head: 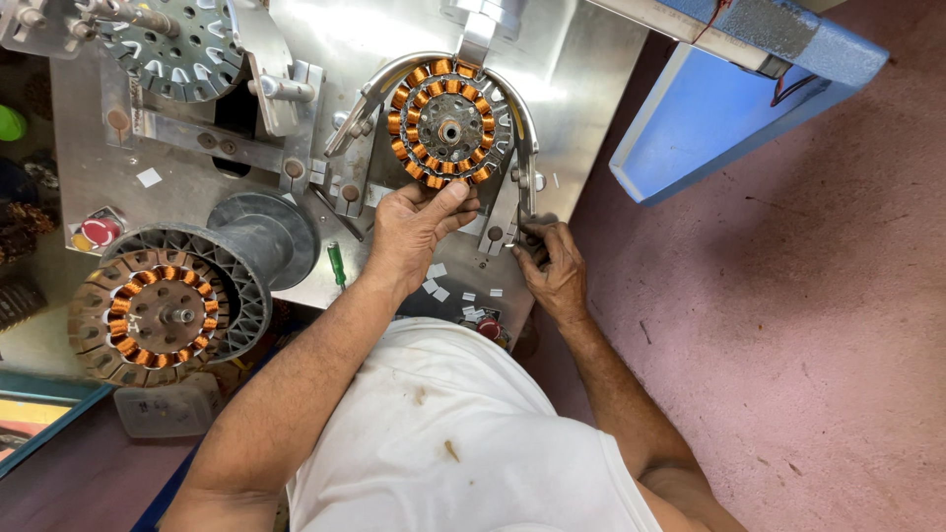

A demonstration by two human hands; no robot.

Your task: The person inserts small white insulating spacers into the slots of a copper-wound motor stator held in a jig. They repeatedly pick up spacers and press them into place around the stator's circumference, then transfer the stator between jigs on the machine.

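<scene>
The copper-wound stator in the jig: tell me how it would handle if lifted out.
The stator probably feels heavy for its size: steel core, many copper coils. Rigid, not floppy. Its round shape could roll on edge, and the exposed windings look easy to scratch.

Wound stator on fixture, perhaps clamped

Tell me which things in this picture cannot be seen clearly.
- Head view: right hand closes over a small dark thing at the metal plate edge; its fingers hide what it is.
- Left hand covers the copper-wound ring at its lower edge.
- Grey slotted disc: cut off by the top edge.
</scene>
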